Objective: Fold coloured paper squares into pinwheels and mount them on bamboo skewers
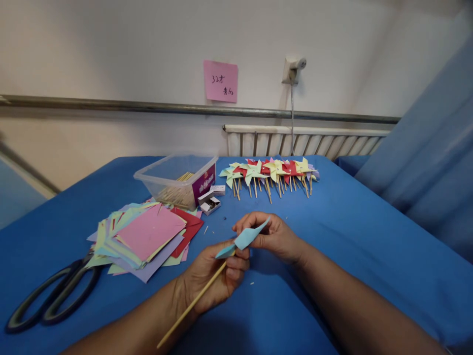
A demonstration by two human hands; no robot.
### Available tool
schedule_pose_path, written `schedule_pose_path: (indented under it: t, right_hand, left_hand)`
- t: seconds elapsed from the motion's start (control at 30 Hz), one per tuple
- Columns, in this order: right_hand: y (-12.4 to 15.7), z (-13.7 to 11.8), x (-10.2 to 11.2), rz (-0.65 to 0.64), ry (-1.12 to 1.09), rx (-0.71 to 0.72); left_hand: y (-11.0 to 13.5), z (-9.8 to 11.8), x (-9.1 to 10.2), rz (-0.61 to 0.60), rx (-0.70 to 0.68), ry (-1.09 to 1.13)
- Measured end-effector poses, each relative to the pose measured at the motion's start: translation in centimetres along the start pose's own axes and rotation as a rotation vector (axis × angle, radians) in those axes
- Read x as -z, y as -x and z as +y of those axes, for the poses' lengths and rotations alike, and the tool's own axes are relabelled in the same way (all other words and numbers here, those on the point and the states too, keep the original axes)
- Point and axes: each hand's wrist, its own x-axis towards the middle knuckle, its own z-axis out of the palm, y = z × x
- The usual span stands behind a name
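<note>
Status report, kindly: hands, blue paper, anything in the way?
Left hand, holding stick. Right hand, on blue paper. Blue paper: bent, at stick's upper end. Paper stack at left, blocking neither.

This was an indoor room used as a small handicraft workspace; whether it belonged to a home, a ward or a workshop could not be told. A pale wall (pixel 129 49) at the far side carried a metal rail (pixel 148 105), a radiator (pixel 306 130), a socket (pixel 286 74) and a handwritten pink note (pixel 220 83), while blue cloth (pixel 436 138) hung at right. Paper sheets (pixel 151 231) and big scissors (pixel 76 268) at left, a tub (pixel 203 185) of sticks, finished pinwheels (pixel 277 170) beyond and a blue pinwheel (pixel 246 238) in hand showed the craft.
</note>
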Motion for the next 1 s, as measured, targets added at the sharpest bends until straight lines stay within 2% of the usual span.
schedule_pose_path:
  t: [0.2,0.4,0.6,0.7,0.77,0.83,0.87,0.93,1.0]
  right_hand:
    - [0.4,-1.9,0.4,-0.202,0.119,0.041]
    - [0.9,-3.1,0.4,-0.217,0.266,0.069]
    - [1.1,-3.5,0.3,-0.219,0.27,0.057]
    - [0.7,-2.6,0.4,-0.137,0.241,0.052]
    - [0.2,-1.2,0.5,0.041,0.205,0.04]
    - [-0.3,0.4,0.6,0.256,0.099,-0.015]
    - [-0.4,1.0,0.6,0.323,0.048,-0.051]
    - [-0.6,2.0,0.4,0.341,-0.04,-0.144]
    - [-0.5,2.2,0.0,0.275,-0.098,-0.165]
  left_hand:
    - [0.0,-0.2,0.4,-0.055,0.041,-0.082]
    - [-0.2,-0.4,0.8,-0.145,0.093,-0.158]
    - [0.0,-0.6,0.4,-0.095,0.02,-0.295]
    - [-0.2,-0.2,0.1,-0.01,-0.128,-0.382]
    - [-0.5,0.3,0.0,0.064,-0.325,-0.475]
    - [-0.7,1.0,0.0,0.164,-0.579,-0.594]
    - [-0.8,1.4,0.0,0.227,-0.681,-0.66]
    - [-0.9,2.0,0.1,0.36,-0.857,-0.818]
    - [-0.8,2.3,0.2,0.452,-0.973,-0.976]
